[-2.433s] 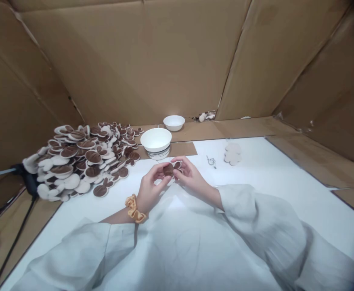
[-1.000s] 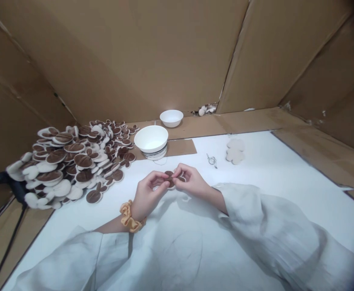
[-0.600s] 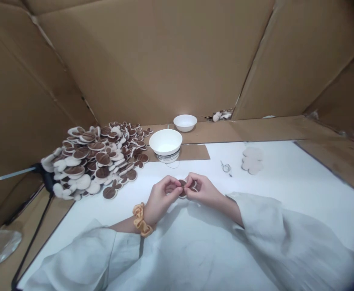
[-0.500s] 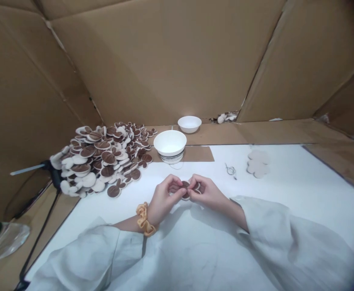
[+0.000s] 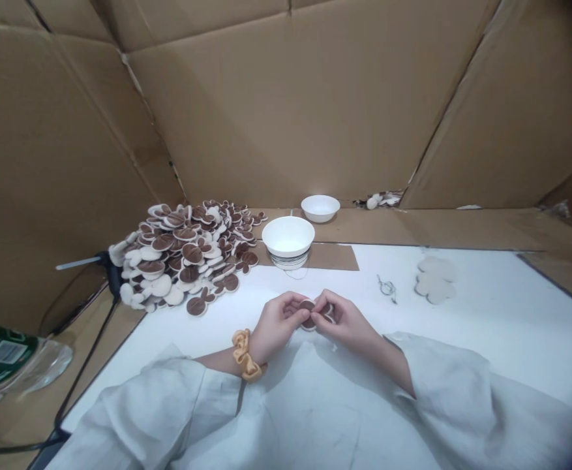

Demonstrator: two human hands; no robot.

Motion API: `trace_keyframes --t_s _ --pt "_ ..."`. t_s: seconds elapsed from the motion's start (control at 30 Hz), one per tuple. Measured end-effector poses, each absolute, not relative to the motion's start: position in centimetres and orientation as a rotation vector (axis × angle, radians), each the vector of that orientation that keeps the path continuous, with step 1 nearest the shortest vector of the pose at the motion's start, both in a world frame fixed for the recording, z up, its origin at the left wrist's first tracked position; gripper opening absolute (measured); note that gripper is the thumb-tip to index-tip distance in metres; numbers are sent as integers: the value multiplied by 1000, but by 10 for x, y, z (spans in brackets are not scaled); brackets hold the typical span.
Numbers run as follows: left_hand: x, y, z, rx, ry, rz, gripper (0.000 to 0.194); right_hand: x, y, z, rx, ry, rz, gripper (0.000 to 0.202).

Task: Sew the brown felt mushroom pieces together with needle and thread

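Near the middle of the white table, my left hand (image 5: 280, 324) and my right hand (image 5: 343, 318) pinch one brown felt piece with a pale edge (image 5: 308, 324) between them. Its rounded lobes show between my fingertips. A yellow scrunchie (image 5: 247, 356) is on my left wrist. Beyond my hands stands a white bowl (image 5: 288, 236) with dark thread wound around its lower part. To the left lies a large pile of brown and cream pieces (image 5: 188, 254).
A smaller white bowl (image 5: 320, 208) stands at the back by the cardboard wall (image 5: 305, 111). Tangled thread (image 5: 387, 288) and cream flower-like pieces (image 5: 435, 281) lie right. A glue gun (image 5: 112, 274) with its cable and a bottle (image 5: 16, 359) are at left.
The camera view has shifted, so everything sits further right in the picture and more of the bottle shows. Both hands still grip the brown piece, with slightly more of it visible.
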State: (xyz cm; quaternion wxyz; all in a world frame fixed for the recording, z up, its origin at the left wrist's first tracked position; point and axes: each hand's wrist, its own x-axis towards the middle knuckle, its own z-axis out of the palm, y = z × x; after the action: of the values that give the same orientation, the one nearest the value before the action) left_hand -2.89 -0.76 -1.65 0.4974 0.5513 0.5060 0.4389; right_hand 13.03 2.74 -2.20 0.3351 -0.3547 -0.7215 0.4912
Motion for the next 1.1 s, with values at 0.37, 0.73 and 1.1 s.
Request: trace_keyframes --t_s 0.37,0.73,1.1 --pt "-24 -12 -11 1399 1277 1130 19 127 27 -12 -1065 -1742 1523 15" --pt "-24 -17 -7 1673 1370 1089 18 126 23 -8 -1082 -1691 1621 11" --pt "-130 49 79 1916 1871 1184 30 143 29 -24 -988 -1599 1631 29"
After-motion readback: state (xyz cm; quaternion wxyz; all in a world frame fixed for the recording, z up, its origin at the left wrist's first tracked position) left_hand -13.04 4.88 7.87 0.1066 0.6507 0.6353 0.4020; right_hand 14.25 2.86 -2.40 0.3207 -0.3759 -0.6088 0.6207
